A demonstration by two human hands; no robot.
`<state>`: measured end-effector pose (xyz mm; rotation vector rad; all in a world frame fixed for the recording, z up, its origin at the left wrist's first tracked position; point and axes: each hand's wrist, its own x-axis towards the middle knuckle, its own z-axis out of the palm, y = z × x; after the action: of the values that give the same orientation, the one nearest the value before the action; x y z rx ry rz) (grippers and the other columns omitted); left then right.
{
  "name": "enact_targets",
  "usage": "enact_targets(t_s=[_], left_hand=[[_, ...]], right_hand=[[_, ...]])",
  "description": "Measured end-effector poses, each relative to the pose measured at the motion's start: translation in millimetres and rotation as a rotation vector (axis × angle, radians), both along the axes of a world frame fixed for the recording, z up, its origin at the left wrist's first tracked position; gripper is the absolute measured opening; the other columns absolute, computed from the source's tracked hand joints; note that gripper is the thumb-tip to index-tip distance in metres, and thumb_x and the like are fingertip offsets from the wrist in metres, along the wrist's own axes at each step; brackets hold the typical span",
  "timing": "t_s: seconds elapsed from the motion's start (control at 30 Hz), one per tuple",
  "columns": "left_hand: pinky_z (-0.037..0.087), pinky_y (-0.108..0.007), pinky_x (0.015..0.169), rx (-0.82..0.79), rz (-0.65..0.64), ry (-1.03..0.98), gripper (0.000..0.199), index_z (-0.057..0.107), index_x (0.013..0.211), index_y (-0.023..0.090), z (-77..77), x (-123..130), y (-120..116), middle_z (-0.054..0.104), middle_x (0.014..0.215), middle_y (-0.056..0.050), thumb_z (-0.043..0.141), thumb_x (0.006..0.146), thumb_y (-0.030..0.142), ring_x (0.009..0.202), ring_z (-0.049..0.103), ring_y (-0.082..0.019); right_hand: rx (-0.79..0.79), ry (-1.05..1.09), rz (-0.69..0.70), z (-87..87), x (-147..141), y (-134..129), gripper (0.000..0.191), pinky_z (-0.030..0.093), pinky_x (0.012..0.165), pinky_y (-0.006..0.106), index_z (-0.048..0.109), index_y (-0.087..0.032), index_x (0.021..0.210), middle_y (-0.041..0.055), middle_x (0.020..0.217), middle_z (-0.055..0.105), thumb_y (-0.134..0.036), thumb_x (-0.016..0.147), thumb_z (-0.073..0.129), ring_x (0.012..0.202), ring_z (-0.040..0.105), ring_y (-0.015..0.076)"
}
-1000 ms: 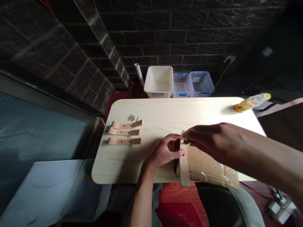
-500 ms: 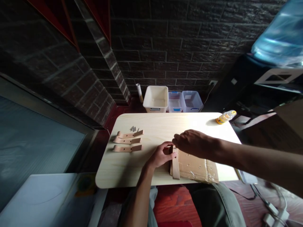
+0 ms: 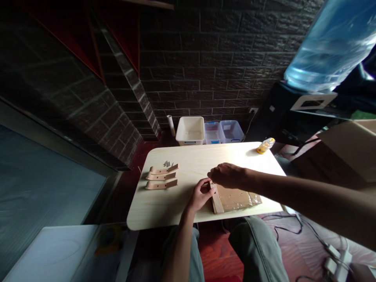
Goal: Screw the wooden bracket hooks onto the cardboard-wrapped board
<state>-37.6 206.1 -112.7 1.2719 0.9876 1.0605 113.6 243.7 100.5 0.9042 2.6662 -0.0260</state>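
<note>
A curved wooden strip with holes (image 3: 217, 204) lies along the left side of a flat cardboard box (image 3: 235, 199). Fingers and thumb of my left hand (image 3: 200, 196) grip the strip's upper part from the left. Over the strip's far end, my right hand (image 3: 225, 174) is closed in a fist; whatever it pinches is hidden under the fingers. On the left of the table rest three similar wooden strips (image 3: 161, 185), each bent up at one end. A small pile of dark screws (image 3: 167, 163) lies behind them.
The pale wooden table (image 3: 188, 156) bears a clear bottle with yellow ends (image 3: 265, 145) at its back right. Beyond the far edge stand a cream bin (image 3: 190, 129) and two clear plastic boxes (image 3: 230, 131). A water dispenser (image 3: 273, 113) is at the right.
My view has shifted, so the table and bins sit differently in the picture. Both hands stay at the strip's far end, and the right fist has turned slightly.
</note>
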Motion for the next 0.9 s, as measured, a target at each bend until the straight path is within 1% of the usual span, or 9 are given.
enact_targets(t_s=[0.07,0.13,0.2,0.3,0.4,0.5,0.63,0.8,0.9], left_hand=[[0.060,-0.039,0.093,-0.005,0.005,-0.017,0.048,0.061,0.125,0.021,1.2,0.6,-1.6,0.068,0.124,-0.011,0.076,0.081,0.035,0.105,0.070,-0.024],[0.060,-0.039,0.092,-0.002,0.007,-0.028,0.049,0.061,0.125,0.021,3.0,0.9,-3.7,0.068,0.125,-0.011,0.076,0.082,0.036,0.105,0.070,-0.023],[0.061,-0.039,0.090,0.007,0.004,-0.033,0.049,0.061,0.126,0.021,4.9,0.7,-5.8,0.067,0.126,-0.011,0.075,0.082,0.036,0.104,0.070,-0.023],[0.062,-0.037,0.085,0.014,0.005,-0.041,0.049,0.061,0.126,0.020,6.5,0.0,-7.5,0.068,0.122,-0.011,0.075,0.082,0.036,0.102,0.070,-0.023],[0.062,-0.036,0.083,0.015,0.012,-0.047,0.049,0.061,0.126,0.020,6.3,-1.0,-7.4,0.069,0.121,-0.011,0.075,0.082,0.037,0.099,0.071,-0.022],[0.062,-0.035,0.083,0.012,0.005,-0.057,0.050,0.061,0.126,0.020,5.8,-2.1,-7.0,0.068,0.124,-0.011,0.075,0.082,0.037,0.098,0.071,-0.021],[0.062,-0.035,0.085,0.012,-0.016,-0.061,0.049,0.061,0.125,0.020,6.9,-4.3,-6.4,0.068,0.125,-0.011,0.076,0.081,0.035,0.098,0.071,-0.021],[0.062,-0.037,0.084,0.016,-0.022,-0.059,0.049,0.062,0.125,0.021,7.7,-5.5,-5.4,0.067,0.126,-0.011,0.077,0.081,0.034,0.098,0.071,-0.021],[0.061,-0.039,0.089,0.020,-0.012,-0.061,0.048,0.063,0.124,0.022,5.7,-4.9,-5.1,0.067,0.128,-0.010,0.077,0.080,0.034,0.101,0.071,-0.021]], right_hand=[[-0.020,-0.026,-0.019,1.8,-2.6,-3.9,0.020,0.047,0.064,0.032,0.067,-0.013,0.107,0.0111,0.097,0.075,-0.009,0.091,0.055,0.083,0.071,0.0238],[-0.034,-0.046,-0.043,3.3,-4.1,-6.0,0.024,0.048,0.067,0.033,0.064,-0.010,0.114,0.0157,0.104,0.073,-0.010,0.091,0.055,0.089,0.072,0.0260],[-0.047,-0.056,-0.069,4.5,-5.7,-5.9,0.028,0.049,0.067,0.033,0.062,-0.008,0.118,0.0185,0.107,0.072,-0.013,0.091,0.057,0.090,0.072,0.0273],[-0.077,-0.060,-0.088,5.2,-9.1,-1.8,0.029,0.048,0.062,0.031,0.061,-0.009,0.118,0.0167,0.103,0.074,-0.018,0.090,0.061,0.088,0.073,0.0278],[-0.107,-0.060,-0.093,4.9,-11.7,3.9,0.026,0.046,0.060,0.029,0.064,-0.013,0.114,0.0136,0.101,0.075,-0.020,0.090,0.061,0.088,0.073,0.0271],[-0.115,-0.064,-0.122,6.1,-10.9,7.2,0.024,0.046,0.061,0.029,0.065,-0.012,0.113,0.0156,0.100,0.075,-0.024,0.093,0.060,0.088,0.073,0.0276],[-0.123,-0.071,-0.157,11.9,-8.7,5.2,0.031,0.047,0.062,0.030,0.064,-0.010,0.115,0.0187,0.100,0.074,-0.032,0.096,0.056,0.089,0.074,0.0295],[-0.151,-0.073,-0.169,16.9,-9.7,1.6,0.035,0.048,0.064,0.030,0.058,-0.011,0.124,0.0169,0.104,0.074,-0.025,0.092,0.060,0.090,0.074,0.0282],[-0.163,-0.072,-0.168,16.5,-9.4,4.8,0.030,0.047,0.065,0.029,0.061,-0.013,0.120,0.0160,0.105,0.074,-0.025,0.093,0.060,0.093,0.073,0.0277]])
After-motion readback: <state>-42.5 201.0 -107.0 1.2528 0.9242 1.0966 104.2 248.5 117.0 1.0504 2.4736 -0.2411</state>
